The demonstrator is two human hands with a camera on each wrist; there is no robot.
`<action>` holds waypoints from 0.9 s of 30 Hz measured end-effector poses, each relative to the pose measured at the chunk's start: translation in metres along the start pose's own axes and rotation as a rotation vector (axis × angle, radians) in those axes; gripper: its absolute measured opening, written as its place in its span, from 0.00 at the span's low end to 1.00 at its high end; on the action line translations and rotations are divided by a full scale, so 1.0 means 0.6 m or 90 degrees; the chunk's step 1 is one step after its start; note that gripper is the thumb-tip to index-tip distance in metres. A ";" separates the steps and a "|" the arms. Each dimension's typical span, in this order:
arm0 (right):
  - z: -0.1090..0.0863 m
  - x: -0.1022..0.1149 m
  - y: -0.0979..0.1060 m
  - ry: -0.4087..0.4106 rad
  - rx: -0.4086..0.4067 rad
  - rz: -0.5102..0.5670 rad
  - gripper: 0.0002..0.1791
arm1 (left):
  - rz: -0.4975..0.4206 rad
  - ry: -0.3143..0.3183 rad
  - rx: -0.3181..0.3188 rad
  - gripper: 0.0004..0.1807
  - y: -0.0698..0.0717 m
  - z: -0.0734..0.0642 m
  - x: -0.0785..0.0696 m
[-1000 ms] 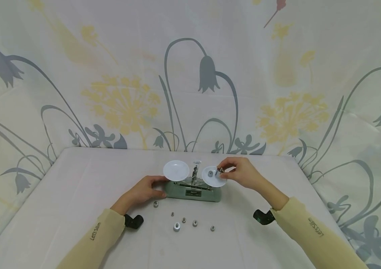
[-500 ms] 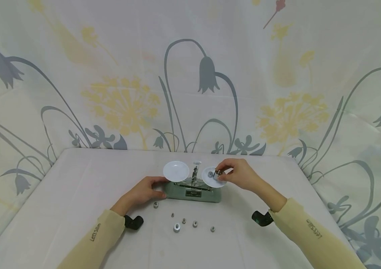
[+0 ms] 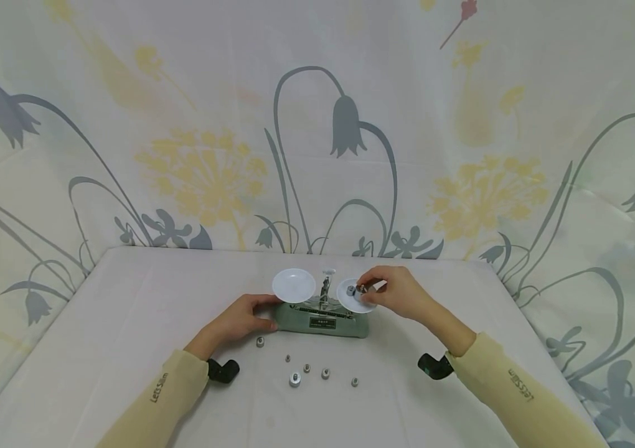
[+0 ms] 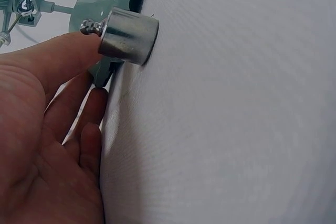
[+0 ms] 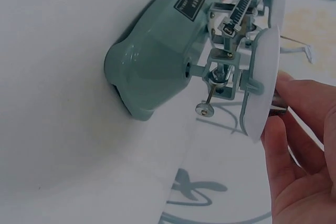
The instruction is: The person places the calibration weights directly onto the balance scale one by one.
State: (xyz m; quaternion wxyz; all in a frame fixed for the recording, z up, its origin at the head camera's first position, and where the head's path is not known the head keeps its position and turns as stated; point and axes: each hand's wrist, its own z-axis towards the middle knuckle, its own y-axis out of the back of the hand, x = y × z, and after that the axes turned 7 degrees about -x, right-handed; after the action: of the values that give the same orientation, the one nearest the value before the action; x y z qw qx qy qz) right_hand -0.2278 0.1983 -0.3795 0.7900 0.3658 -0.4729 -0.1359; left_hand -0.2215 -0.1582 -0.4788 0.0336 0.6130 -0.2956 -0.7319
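A green balance scale [image 3: 322,323] with two white pans stands near the far side of the table. My left hand [image 3: 241,318] grips the left end of its base, thumb at the front and fingers behind. In the left wrist view, a knobbed metal weight [image 4: 128,36] stands on the table close to that thumb. Over the right pan [image 3: 347,303], my right hand [image 3: 398,291] pinches a metal weight [image 5: 278,103] between thumb and fingertips. Another weight [image 3: 350,290] sits on the same pan. Fingers partly hide the pinched weight. The left pan [image 3: 293,285] bears nothing.
Several small metal weights stand in front of the scale, among them a larger one [image 3: 294,379] and one farther right [image 3: 355,382]. A white cloth covers the table [image 3: 211,417]. Behind it hangs a flower-patterned curtain [image 3: 317,155].
My right hand has moved slightly left and down, bringing the pinched weight closer to the one on the right pan. The left hand has kept its place on the base.
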 end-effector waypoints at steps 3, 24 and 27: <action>-0.001 0.000 0.000 -0.003 -0.004 0.000 0.12 | 0.001 0.003 -0.002 0.32 0.000 -0.001 0.000; -0.012 -0.004 0.012 -0.035 -0.043 0.020 0.11 | 0.006 0.005 -0.001 0.33 -0.003 0.001 0.003; -0.017 -0.007 0.015 -0.038 -0.055 0.023 0.11 | -0.002 0.000 0.000 0.32 -0.003 0.000 0.003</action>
State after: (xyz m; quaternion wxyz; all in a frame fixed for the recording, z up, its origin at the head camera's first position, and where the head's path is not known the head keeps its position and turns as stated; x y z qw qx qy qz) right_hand -0.2225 0.2116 -0.3785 0.7929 0.3188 -0.4963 -0.1526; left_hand -0.2215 -0.1577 -0.4812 0.0328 0.6136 -0.2945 -0.7319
